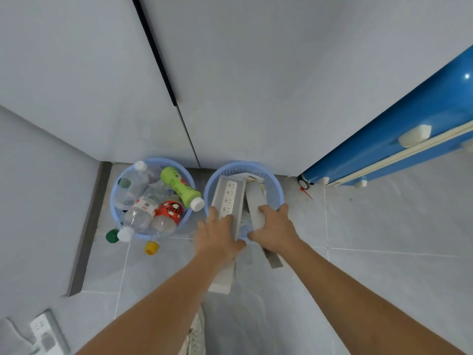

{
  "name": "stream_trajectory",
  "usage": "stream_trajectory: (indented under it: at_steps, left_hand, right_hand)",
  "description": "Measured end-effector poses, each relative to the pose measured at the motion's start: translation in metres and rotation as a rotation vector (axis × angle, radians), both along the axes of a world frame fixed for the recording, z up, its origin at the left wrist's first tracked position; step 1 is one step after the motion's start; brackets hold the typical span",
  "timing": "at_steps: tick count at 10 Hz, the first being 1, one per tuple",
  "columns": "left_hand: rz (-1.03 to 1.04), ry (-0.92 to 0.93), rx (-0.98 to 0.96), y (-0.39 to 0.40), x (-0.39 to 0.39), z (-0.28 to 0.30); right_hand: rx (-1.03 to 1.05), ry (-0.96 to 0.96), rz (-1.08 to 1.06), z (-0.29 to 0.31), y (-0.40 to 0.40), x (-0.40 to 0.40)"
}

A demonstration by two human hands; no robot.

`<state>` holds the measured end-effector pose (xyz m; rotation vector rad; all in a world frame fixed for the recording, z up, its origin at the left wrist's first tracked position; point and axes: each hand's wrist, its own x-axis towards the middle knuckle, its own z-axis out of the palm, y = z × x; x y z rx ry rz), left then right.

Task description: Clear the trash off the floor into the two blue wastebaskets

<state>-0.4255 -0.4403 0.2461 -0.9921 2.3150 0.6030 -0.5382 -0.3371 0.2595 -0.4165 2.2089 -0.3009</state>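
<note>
We are leaning over the right wastebasket (275,190), with the left wastebasket (116,201) just beside it already holding bottles. Our left hand (217,235) is gripping the near end of a long box printed with a power strip (227,196); its long axis is running away from us and up, far end resting inside the basket against the back wall, near end sticking out over the front rim. Our right hand (273,226) is wrapping around a flat grey cardboard piece (253,203) lying alongside the box at a slight angle, likewise half in and half over the rim. Both hands are clenched on their pieces, thumbs on top, sitting right at the rim. Both pieces look too long to drop flat, so the coming move is probably pushing them downward, standing on end.
</note>
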Motion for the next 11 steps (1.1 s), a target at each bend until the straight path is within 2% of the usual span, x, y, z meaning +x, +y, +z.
stream_trajectory:
  at_steps: [1,2,3,4,5,8,9,10,11]
  left_hand:
    - [-0.051,0.038,-0.004,-0.002,0.008,-0.011]
    - [-0.047,0.071,0.040,-0.005,0.011,-0.018]
    - [-0.053,0.081,0.073,-0.011,0.009,-0.021]
    - [-0.065,0.080,0.085,-0.017,0.006,-0.021]
    - [-0.102,0.086,0.064,-0.018,0.004,-0.022]
    - [-0.198,0.114,0.026,-0.011,0.003,-0.040]
    - [-0.196,0.103,0.097,-0.016,0.006,-0.037]
    - [-0.204,0.111,0.120,-0.024,0.014,-0.026]
    - [-0.169,0.159,0.053,-0.026,0.014,-0.001]
  right_hand:
    - [-0.140,-0.349,-0.474,-0.009,0.000,-0.006]
    - [-0.181,-0.521,-0.679,-0.018,-0.001,0.001]
    - [-0.218,-0.476,-0.729,-0.029,-0.005,0.008]
    - [-0.168,-0.300,-0.639,-0.040,-0.010,0.007]
    - [-0.082,-0.229,-0.511,-0.048,-0.018,0.006]
    - [-0.106,-0.307,-0.550,-0.069,-0.028,-0.004]
    - [-0.107,-0.347,-0.585,-0.063,-0.025,-0.008]
    - [-0.126,-0.293,-0.600,-0.053,-0.018,-0.015]
    - [-0.159,-0.084,-0.493,-0.024,-0.010,-0.019]
